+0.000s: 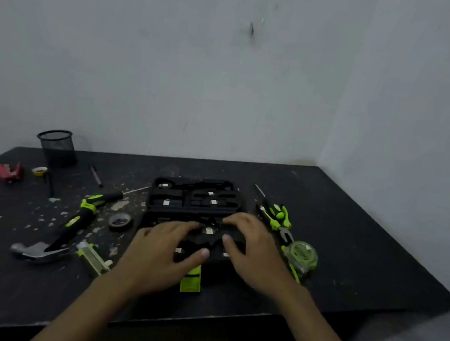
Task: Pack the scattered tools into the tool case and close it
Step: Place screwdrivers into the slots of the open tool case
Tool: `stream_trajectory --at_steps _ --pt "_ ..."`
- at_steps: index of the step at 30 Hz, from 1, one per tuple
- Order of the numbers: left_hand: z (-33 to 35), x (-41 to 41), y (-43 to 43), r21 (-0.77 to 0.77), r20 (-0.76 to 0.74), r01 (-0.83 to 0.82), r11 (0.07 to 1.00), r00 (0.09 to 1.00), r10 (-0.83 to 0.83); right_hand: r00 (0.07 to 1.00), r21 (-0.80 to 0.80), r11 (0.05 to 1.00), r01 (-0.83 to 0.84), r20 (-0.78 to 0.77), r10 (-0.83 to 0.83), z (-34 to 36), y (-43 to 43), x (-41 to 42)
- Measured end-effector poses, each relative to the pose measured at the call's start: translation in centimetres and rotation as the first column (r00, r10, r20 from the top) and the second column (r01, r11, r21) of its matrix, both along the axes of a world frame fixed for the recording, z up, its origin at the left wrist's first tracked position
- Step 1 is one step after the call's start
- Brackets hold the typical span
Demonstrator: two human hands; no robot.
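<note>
Pale grey walls (173,69) meet in a corner at the far right, and a small dark mark sits high on the back one. Below them is the black table (348,251), whose top is dotted with light flecks and chips, most of them on the left half.

The tool case (193,203) lies open and flat in the middle of the table. Its far half shows moulded slots with small white labels. My left hand (161,249) and my right hand (252,244) both rest on the near half with the fingers spread and nearly straight; they grip nothing. A bright green piece (191,278) sticks out at the near edge of the case, and I cannot tell if it belongs to the case.

Left of the case lie a screwdriver (106,197), a hammer (55,236) with a black and green handle, a grey tape roll (120,220) and a pale green flat tool (93,258). On the right are the pliers (277,219) and, nearer to me, a green tape measure (300,256) just beside my right hand.

At the far left corner stand a black mesh cup (57,148), a red thing (9,172) too blurred to name, a small yellow roll (39,171) and a dark pen (96,176).
</note>
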State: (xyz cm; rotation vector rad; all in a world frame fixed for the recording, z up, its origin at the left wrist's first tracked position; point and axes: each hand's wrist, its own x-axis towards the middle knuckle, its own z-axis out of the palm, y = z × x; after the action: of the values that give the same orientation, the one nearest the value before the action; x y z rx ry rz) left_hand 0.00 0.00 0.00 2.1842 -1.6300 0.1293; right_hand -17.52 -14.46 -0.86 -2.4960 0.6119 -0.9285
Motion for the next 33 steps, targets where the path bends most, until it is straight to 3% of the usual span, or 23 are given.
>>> stream_trajectory --at_steps 4,6,10,17,28,33 --pt "-2.0 -2.5 1.0 0.059 0.025 -0.018 0.998 1.0 0.016 0.99 -0.015 0.995 0.095 -0.103 -0.096 -1.4 3.1 -1.5" --pt "-3.4 -3.0 1.1 0.066 0.014 -0.039 0.997 0.999 0.038 0.988 -0.02 0.992 0.127 -0.087 -0.128 -2.4 3.9 -1.7" --pt "-6.1 -3.3 1.7 -0.014 0.089 -0.063 0.998 0.994 0.063 0.991 0.132 0.983 0.128 -0.042 -0.123 -4.6 4.6 -2.2" --pt "-6.1 -3.1 1.1 -0.068 0.118 -0.076 0.995 0.989 0.084 0.983 0.109 0.977 0.184 -0.021 -0.183 -5.2 4.3 -1.7" --pt "-2.6 -2.5 -2.2 -0.167 0.058 -0.105 0.98 0.991 0.116 0.979 0.495 0.861 0.116 0.088 -0.183 -4.3 3.4 -2.0" --pt "-1.3 0.5 -6.8 -0.048 0.087 -0.13 0.99 0.987 0.133 0.982 0.343 0.927 0.149 0.06 -0.18 -2.0 1.4 -1.0"
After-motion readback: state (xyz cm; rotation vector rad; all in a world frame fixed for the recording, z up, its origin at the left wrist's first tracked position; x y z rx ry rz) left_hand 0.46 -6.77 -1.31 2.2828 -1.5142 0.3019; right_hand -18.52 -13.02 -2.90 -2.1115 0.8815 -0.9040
